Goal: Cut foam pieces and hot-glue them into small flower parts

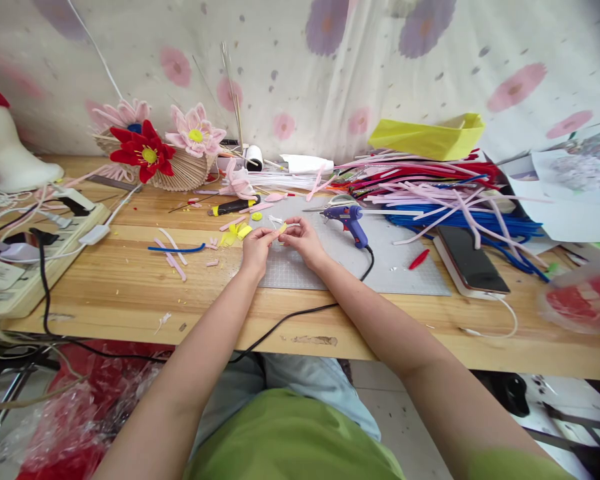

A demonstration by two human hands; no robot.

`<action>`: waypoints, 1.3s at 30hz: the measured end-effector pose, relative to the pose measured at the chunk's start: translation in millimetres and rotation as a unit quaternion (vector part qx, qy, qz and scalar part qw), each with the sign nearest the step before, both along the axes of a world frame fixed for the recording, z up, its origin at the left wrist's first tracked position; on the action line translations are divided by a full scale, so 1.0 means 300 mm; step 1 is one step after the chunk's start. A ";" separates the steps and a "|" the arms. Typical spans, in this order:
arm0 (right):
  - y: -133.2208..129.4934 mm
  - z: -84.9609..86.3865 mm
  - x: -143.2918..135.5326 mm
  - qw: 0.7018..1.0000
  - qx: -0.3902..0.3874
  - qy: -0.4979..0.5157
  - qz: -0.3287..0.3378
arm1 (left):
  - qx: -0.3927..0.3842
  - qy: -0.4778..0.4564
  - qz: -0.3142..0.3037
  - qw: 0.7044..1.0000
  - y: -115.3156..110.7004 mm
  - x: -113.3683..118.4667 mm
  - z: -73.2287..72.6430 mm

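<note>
My left hand (258,248) and my right hand (304,240) meet over the left part of a grey cutting mat (300,279). Both are closed, fingertips pinching a small yellow piece (282,229) between them; its exact kind is too small to make out. Just left of my left hand lie yellow strips (236,233) and a round yellow disc (257,217). A blue glue gun (347,220) rests on the mat to the right of my right hand, with scissors (341,201) behind it. Small white bits (275,219) lie just beyond my fingers.
Pink, red and blue pipe cleaners (430,180) are heaped at the back right. A phone (473,259) lies on a white box. Handmade flowers (147,153) stand at the back left, near a power strip (45,260). The glue gun's black cable (290,317) crosses the table's front.
</note>
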State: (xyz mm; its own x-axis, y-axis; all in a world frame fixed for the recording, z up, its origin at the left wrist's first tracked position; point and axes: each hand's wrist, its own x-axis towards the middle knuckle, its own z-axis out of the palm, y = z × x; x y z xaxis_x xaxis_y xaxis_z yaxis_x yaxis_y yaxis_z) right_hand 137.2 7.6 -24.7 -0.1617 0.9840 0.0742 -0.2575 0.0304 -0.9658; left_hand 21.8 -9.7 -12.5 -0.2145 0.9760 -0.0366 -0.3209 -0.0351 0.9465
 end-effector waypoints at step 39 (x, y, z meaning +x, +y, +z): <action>-0.018 0.039 0.018 0.999 0.024 -0.018 -0.032 | -0.007 0.107 -0.004 0.994 -0.022 0.000 0.021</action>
State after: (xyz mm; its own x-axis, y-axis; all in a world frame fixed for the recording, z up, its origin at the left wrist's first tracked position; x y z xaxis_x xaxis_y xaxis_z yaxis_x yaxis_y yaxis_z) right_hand 142.5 2.2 -13.0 -0.1026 0.9879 0.1162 -0.2193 0.0914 -0.9714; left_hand 21.8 -16.2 -6.3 -0.2116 0.9773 -0.0040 -0.1123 -0.0202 0.9935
